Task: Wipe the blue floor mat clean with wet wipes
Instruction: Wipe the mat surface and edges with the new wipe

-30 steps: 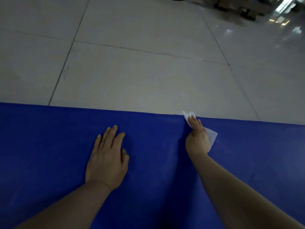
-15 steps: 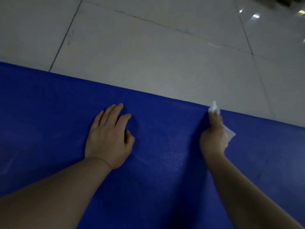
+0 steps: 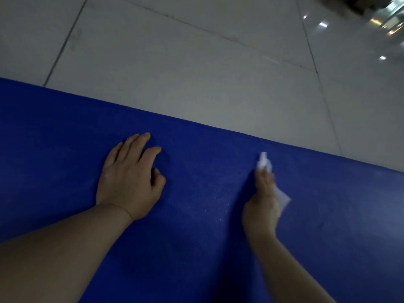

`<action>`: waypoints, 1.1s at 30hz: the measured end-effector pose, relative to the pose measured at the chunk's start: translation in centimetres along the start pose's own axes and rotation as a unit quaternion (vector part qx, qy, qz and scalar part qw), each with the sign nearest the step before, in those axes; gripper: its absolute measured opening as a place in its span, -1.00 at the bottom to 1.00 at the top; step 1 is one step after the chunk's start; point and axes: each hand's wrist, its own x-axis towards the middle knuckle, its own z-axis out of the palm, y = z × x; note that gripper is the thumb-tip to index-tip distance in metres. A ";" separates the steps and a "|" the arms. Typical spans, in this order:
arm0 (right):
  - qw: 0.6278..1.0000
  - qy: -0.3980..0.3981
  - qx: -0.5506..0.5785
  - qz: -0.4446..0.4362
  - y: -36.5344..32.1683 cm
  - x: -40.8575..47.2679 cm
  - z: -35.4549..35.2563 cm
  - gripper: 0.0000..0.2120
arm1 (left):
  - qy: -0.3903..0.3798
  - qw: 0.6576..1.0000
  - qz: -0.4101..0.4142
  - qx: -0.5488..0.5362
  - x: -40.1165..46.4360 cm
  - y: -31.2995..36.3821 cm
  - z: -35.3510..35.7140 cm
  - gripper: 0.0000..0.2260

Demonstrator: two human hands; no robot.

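Beyond the mat's far edge: pale tiled floor (image 3: 196, 68), dark grout lines crossing it, filling the upper half of the view. Top right corner, blurred bright reflections (image 3: 384, 25) on the tile; what casts them cannot be made out. Nothing lies on the tile between the mat edge and that corner.

Blue floor mat (image 3: 207, 248) covers the lower half; its far edge runs diagonally, higher at left, lower at right. A faint speckled sheen shows on the mat between the two hands.

Left hand (image 3: 129, 180): flat, palm down on the mat, fingers extended and close together pointing toward the far edge, thumb tucked in on the right side. Holds nothing. Forearm enters from lower left.

Right hand (image 3: 262, 206): edge-on to camera, motion-blurred, fingers reaching forward along the mat. White wet wipe (image 3: 282, 196) is under and around the fingers, one corner sticking out past the fingertips, another out at the right side of the palm. Fingers appear curled over it; blur prevents certainty about how tightly.

Versus half a second ago: wipe and right hand were at the mat's far edge; now they sit nearer the person, with blue showing beyond the wipe's tip. Left hand unchanged in pose.
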 end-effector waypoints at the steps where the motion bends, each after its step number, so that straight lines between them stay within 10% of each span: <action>1: 0.998 -0.017 0.023 -0.050 -1.5 -1.6 1.1 -0.24 | 0.000 1.000 0.000 -0.001 0.0 0.0 0.0 -0.54; 6: 0.954 -0.119 -0.006 -0.276 -5.1 -5.8 3.3 -0.24 | 0.001 1.000 0.005 -0.007 0.0 -0.1 -0.2 -0.52; 13: 0.992 0.087 0.024 0.093 4.1 -1.3 -1.7 -0.05 | 0.006 1.000 0.003 -0.005 0.1 -0.1 0.0 -0.52; 16: 0.997 0.021 0.070 -0.021 -1.2 -4.6 1.8 -0.41 | 0.007 1.000 0.002 -0.006 0.0 0.0 -0.1 -0.51; 21: 0.960 -0.056 0.041 -0.271 -4.1 -8.1 3.7 -0.32 | 0.011 1.000 0.008 -0.009 0.1 0.0 -0.1 -0.52; 28: 0.984 0.075 0.040 0.155 5.4 -2.7 -2.2 0.03 | 0.015 1.000 0.004 -0.006 0.1 -0.1 -0.1 -0.51; 33: 0.997 0.005 0.051 -0.065 -2.0 -7.4 2.6 -0.33 | 0.013 1.000 -0.001 -0.007 0.1 0.1 -0.2 -0.52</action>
